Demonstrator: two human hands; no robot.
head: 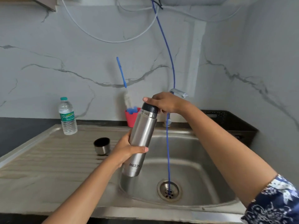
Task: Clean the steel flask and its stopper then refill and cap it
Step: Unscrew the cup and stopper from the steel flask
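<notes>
Flask (142,136) of steel is held tilted above the sink (202,159), with the left hand (127,151) wrapped around the middle of its body. The right hand (165,102) grips the black stopper (149,108) at its top. On the draining board (48,159) stand a steel cup (102,146) and a water bottle (67,116), well apart from the flask.

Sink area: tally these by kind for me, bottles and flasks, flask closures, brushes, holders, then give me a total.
Bottles and flasks: 2 (steel flask, plastic water bottle)
Flask closures: 2 (black stopper, steel cup)
Brushes: 1 (bottle brush)
Holders: 1 (red holder)
Total: 6
</notes>
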